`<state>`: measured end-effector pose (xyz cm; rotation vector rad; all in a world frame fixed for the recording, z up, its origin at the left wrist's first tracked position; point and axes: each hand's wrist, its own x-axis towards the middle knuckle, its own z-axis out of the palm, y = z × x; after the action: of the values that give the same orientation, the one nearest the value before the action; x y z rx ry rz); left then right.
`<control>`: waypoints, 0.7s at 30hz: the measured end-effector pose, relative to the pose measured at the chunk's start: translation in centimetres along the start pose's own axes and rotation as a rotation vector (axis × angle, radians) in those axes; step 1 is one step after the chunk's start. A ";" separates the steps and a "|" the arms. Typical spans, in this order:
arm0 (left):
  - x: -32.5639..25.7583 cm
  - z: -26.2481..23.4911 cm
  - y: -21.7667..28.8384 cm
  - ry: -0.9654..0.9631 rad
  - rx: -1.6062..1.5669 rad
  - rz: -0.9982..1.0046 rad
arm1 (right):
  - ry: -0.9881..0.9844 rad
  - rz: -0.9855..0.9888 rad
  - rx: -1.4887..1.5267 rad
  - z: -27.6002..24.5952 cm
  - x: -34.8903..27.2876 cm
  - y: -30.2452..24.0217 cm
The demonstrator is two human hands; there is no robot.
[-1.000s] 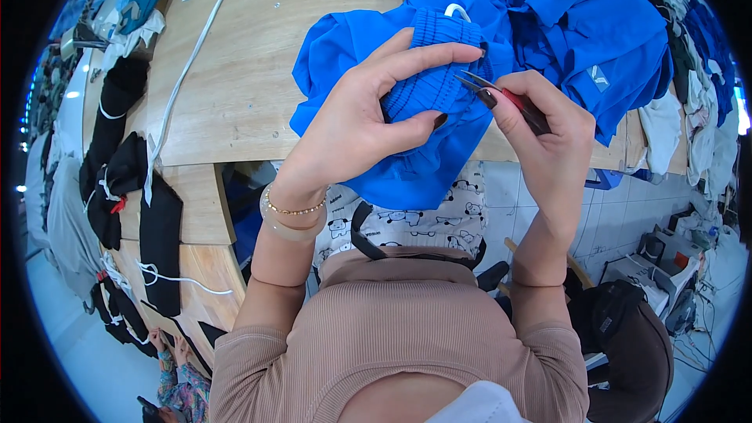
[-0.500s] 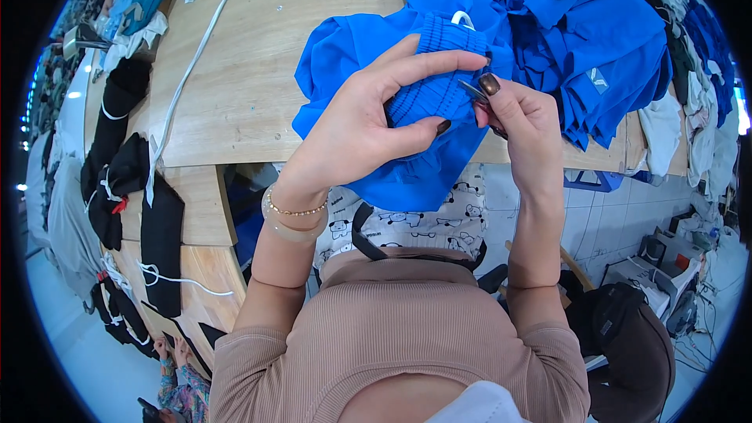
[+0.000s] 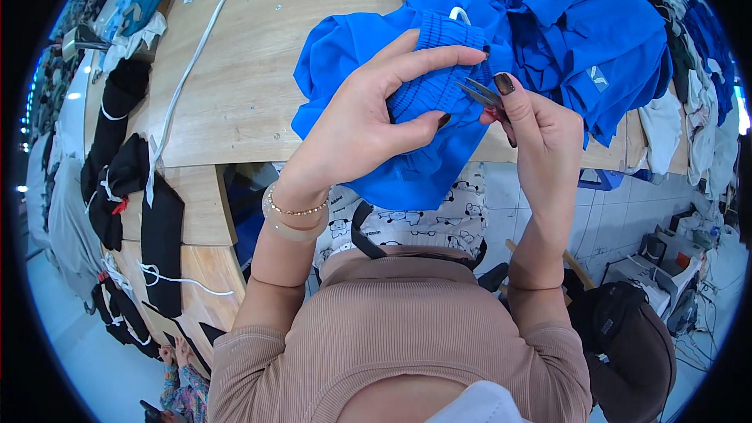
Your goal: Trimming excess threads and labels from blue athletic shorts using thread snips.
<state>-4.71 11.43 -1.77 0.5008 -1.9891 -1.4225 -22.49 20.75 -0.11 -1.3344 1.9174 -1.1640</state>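
Note:
A bright blue garment (image 3: 345, 43) with a gathered elastic waistband (image 3: 427, 92) lies over the table's front edge and hangs down toward my lap. My left hand (image 3: 364, 110) grips the waistband, its thumb on the near side and its fingers across the far side. A white drawcord loop (image 3: 459, 14) sticks out at the waistband's top. My right hand (image 3: 540, 121) holds small thread snips (image 3: 489, 98) with dark metal blades and a reddish handle. The blades are parted, their tips pointing left at the waistband's right edge; whether they touch it I cannot tell.
More blue garments (image 3: 580, 31) are heaped at the back right of the wooden table (image 3: 251, 70). A white cord (image 3: 200, 55) runs across the table's left part. Tied black fabric bundles (image 3: 163, 243) lie at the left. Another person's hands (image 3: 178, 351) show at the lower left.
My right hand has drawn back slightly to the right with the snips, and more of their blades now shows. My left hand and the waistband have hardly moved.

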 end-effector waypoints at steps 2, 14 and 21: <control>0.0 0.1 0.0 0.001 0.008 0.001 | 0.009 -0.010 -0.017 0.0 0.0 -0.3; -0.1 0.3 -0.4 0.033 -0.091 -0.008 | 0.022 -0.086 -0.037 0.1 0.1 -0.5; 0.0 -0.1 -0.3 0.014 -0.102 -0.008 | 0.007 -0.122 0.151 0.5 0.4 0.4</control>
<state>-4.60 11.24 -2.05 0.4720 -1.8947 -1.5129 -22.40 20.30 -0.69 -1.3821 1.7348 -1.3461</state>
